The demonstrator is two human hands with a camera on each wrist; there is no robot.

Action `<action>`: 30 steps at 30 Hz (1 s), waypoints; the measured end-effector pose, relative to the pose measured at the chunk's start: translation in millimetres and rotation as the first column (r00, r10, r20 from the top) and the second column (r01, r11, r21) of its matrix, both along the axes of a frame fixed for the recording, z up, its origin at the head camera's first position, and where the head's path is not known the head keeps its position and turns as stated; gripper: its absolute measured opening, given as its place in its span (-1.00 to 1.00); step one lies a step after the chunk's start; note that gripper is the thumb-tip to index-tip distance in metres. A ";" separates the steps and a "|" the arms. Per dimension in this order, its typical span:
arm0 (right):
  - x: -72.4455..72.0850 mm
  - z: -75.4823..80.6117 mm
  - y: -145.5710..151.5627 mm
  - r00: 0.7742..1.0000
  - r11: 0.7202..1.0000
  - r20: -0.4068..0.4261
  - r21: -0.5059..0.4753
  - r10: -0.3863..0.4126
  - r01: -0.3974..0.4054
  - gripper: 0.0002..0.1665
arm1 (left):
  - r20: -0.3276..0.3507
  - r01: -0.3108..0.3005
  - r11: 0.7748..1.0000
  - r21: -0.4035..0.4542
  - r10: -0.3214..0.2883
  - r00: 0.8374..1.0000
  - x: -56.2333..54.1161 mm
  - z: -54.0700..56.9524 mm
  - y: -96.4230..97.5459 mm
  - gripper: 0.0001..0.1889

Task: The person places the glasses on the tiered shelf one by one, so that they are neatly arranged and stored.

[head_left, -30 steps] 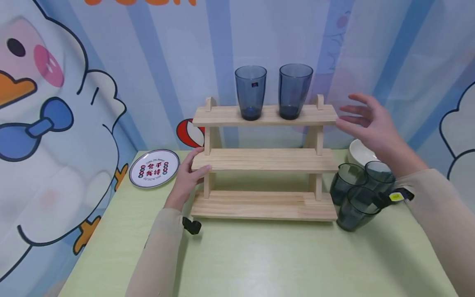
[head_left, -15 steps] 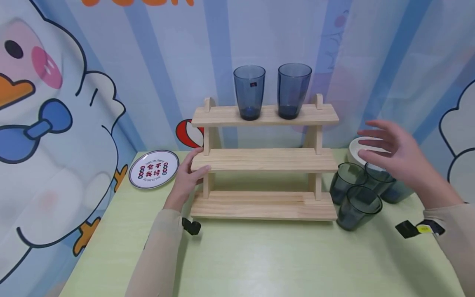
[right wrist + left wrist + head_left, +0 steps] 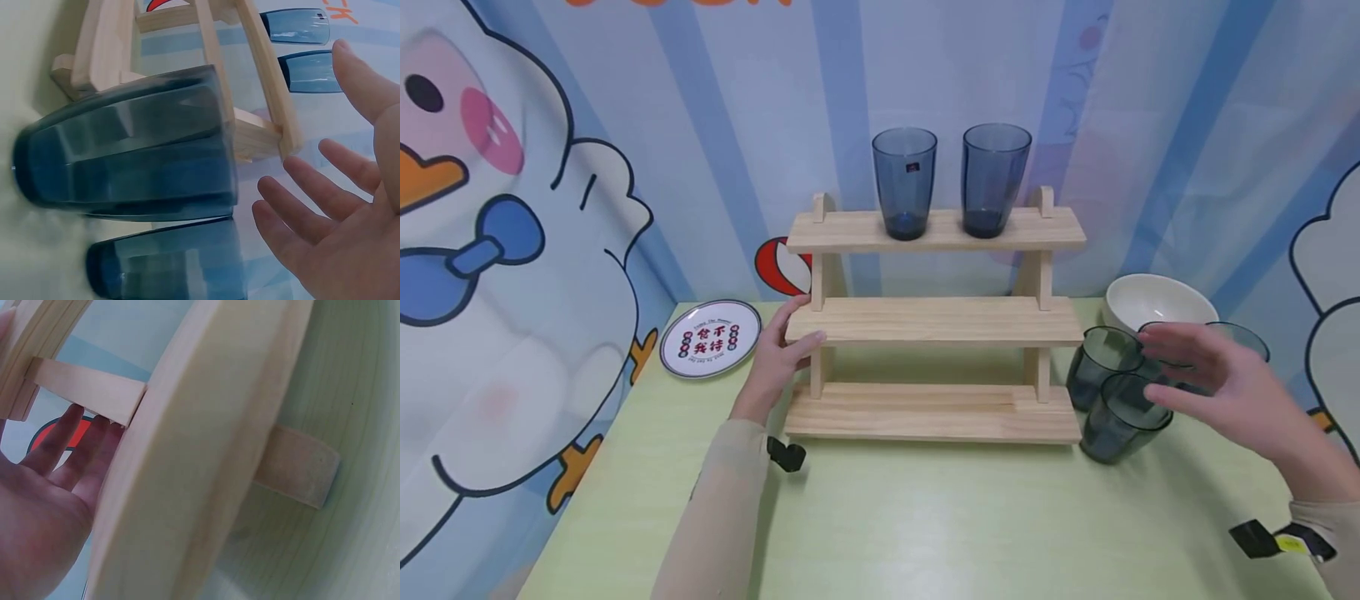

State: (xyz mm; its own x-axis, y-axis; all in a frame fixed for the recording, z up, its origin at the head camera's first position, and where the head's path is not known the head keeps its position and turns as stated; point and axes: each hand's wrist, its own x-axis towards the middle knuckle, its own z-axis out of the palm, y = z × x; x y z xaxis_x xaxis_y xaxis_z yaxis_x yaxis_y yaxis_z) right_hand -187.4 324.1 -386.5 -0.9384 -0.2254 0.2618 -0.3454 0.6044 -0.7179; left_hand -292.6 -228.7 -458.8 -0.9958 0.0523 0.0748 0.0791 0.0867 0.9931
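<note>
A three-tier wooden display rack point(image 3: 936, 321) stands on the table. My left hand point(image 3: 775, 358) grips the left end of its middle shelf, thumb on the front; in the left wrist view its fingers point(image 3: 59, 440) reach the upright. Two blue glass tumblers, one point(image 3: 905, 187) bearing a small dark sticker, the other point(image 3: 996, 183) plain, stand upright on the top shelf. My right hand point(image 3: 1232, 396) hovers over a cluster of several upright tumblers right of the rack, fingers apart and holding nothing. The nearest tumbler point(image 3: 1116, 429) sits by the rack's front right corner; the hand partly covers others.
A white bowl point(image 3: 1157, 296) stands behind the tumblers at the back right. An oval plate point(image 3: 711, 339) with red lettering lies left of the rack. A printed curtain point(image 3: 760, 100) hangs right behind the table point(image 3: 925, 517).
My right hand has moved down and right from the top shelf's right end to over the tumblers, uncovering the bowl. My left hand stays on the rack.
</note>
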 end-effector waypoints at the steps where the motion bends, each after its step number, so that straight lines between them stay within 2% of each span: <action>1: 2.5 -2.7 0.4 1.000 1.000 0.005 0.007 -0.012 0.012 -0.17 | 0.000 -0.001 1.000 -0.001 0.001 1.000 -0.1 0.1 0.1 -0.33; 6: 12.3 -16.2 4.4 1.000 0.999 -0.005 0.039 -0.019 0.020 -0.13 | 0.006 -0.007 1.000 -0.006 0.007 1.000 -0.2 0.5 0.6 -0.33; 11: 15.4 -29.6 6.5 1.000 0.998 -0.010 0.067 -0.016 0.017 -0.10 | 0.009 -0.014 1.000 -0.005 0.014 1.000 -0.3 0.1 0.3 -0.34; 19: 19.6 -45.5 6.2 0.998 0.999 0.047 0.014 -0.035 0.035 -0.02 | 0.008 0.002 1.000 -0.010 -0.002 1.000 -1.0 -1.6 -0.3 -0.34; 25: 19.6 -56.0 3.9 0.991 0.998 0.120 -0.022 -0.055 0.058 0.04 | -0.001 0.003 1.000 0.001 -0.003 1.000 -1.1 -2.4 -0.7 -0.34; 30: 20.1 -69.9 0.9 0.985 0.991 0.157 -0.097 -0.073 0.089 -0.01 | -0.002 0.013 1.000 -0.002 -0.013 1.000 -3.0 -4.1 -1.9 -0.33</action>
State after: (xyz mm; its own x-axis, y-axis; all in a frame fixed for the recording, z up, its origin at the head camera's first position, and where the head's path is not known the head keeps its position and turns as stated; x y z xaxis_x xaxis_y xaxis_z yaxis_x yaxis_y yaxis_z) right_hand -167.3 325.0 -456.4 -0.9832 -0.1262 0.1322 -0.1801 0.5458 -0.8184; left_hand -295.6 -230.6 -462.9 -0.9949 0.0649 0.0765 0.0821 0.0876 0.9928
